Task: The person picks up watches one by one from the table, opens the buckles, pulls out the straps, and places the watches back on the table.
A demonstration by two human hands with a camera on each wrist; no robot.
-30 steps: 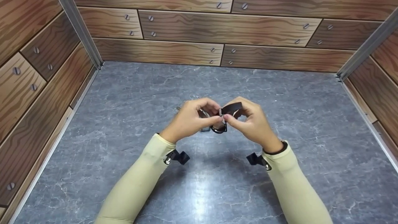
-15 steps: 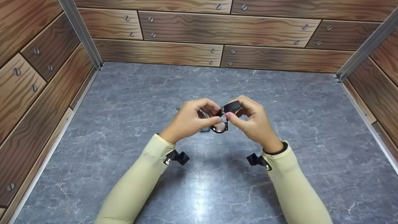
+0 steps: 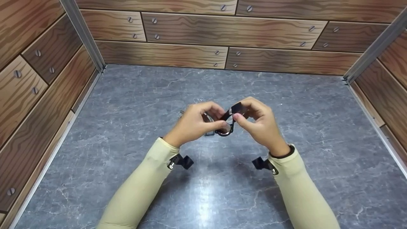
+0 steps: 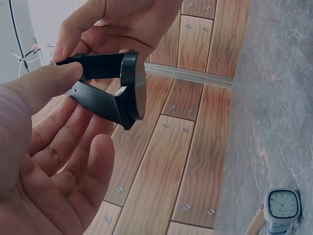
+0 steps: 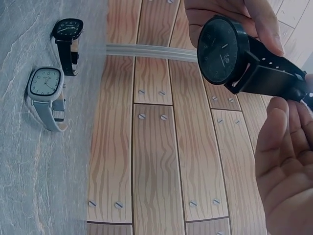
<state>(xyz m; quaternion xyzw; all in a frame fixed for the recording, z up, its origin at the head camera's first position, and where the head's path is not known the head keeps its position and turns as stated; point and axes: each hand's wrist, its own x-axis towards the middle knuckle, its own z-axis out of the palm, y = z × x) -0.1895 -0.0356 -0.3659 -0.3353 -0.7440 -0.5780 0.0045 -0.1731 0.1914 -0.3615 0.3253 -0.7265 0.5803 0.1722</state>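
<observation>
A round black wristwatch [image 5: 218, 51] is held up between both hands, its strap bent into a loop. My left hand [image 3: 195, 121] pinches the strap from the left, as the head view shows. From the right, my right hand [image 3: 259, 124] pinches the strap near its buckle end, with the thumb in front. In the left wrist view the watch case [image 4: 131, 88] is seen side-on, its dial facing away from the fingers. Fingers cover the strap ends, so how far strap and buckle are joined is hidden.
Beneath the hands, on the grey marbled table [image 3: 152, 178], lie a white square watch [image 5: 45, 84] and a black square watch [image 5: 68, 30]. In the head view my left hand mostly hides them. Wood-patterned walls [image 3: 229, 31] enclose the back and sides.
My right hand has shifted slightly right and up, and the strap end there has turned to slant upward. My left hand has stayed almost still.
</observation>
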